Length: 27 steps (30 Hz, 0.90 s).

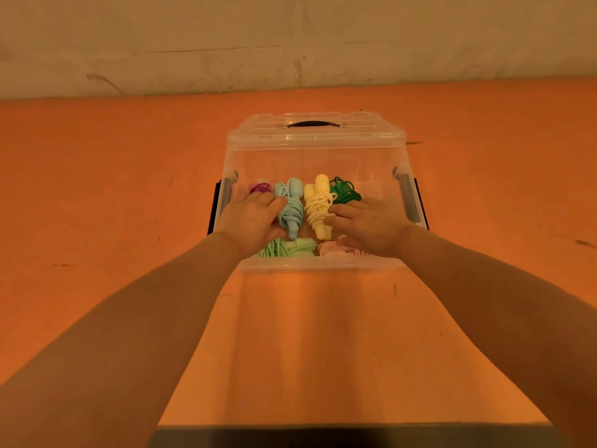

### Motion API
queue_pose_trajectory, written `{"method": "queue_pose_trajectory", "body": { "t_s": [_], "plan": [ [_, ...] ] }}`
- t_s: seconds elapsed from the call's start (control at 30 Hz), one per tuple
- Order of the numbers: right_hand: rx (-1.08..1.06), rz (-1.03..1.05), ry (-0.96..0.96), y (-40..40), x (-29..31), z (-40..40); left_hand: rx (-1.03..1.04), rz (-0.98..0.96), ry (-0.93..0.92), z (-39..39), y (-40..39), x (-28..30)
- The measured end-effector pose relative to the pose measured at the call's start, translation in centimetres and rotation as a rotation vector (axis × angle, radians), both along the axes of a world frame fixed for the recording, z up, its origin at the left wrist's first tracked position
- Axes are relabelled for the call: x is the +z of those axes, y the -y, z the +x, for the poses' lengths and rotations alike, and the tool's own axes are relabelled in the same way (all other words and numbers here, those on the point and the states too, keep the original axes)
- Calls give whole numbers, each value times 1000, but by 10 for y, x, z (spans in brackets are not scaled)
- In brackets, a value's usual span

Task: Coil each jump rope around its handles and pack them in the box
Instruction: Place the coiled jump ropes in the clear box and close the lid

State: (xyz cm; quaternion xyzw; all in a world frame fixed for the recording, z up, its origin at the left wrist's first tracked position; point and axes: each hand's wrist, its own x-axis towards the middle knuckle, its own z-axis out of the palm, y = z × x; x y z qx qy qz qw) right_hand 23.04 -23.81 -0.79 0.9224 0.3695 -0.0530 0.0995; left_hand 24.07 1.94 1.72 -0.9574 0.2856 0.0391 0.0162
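Note:
A clear plastic box (318, 265) stands open on the orange table, and both my hands reach inside it. Coiled jump ropes lie in it: blue (290, 210), yellow (318, 205), dark green (345, 192), purple (260, 188), light green (290, 248) and pink (332, 248). My left hand (250, 221) rests palm down beside the blue rope, fingers touching its coil. My right hand (368, 223) lies palm down with its fingertips on the yellow rope, covering part of the pink one. Neither hand visibly grips anything.
The box's clear lid (315, 129) with a black handle stands tipped up behind it. Black latches (214, 206) hang at the box's sides. The orange table (113, 195) ends at a pale wall (290, 40) behind and at a near edge below my arms.

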Motion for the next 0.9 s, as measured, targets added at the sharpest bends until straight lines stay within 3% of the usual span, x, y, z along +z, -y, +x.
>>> {"method": "queue_pose_trajectory", "body": {
  "t_s": [0.2, 0.7, 0.9],
  "plan": [
    [-159, 200, 40, -12, 30, -20, 96, -9, 6, -15, 6, 38],
    [-352, 160, -194, 5, 230, 9, 231, -10, -148, 18, 52, 225],
    [-461, 156, -213, 14, 261, 55, 338, 16, -188, 66, 65, 254]
  ]
}}
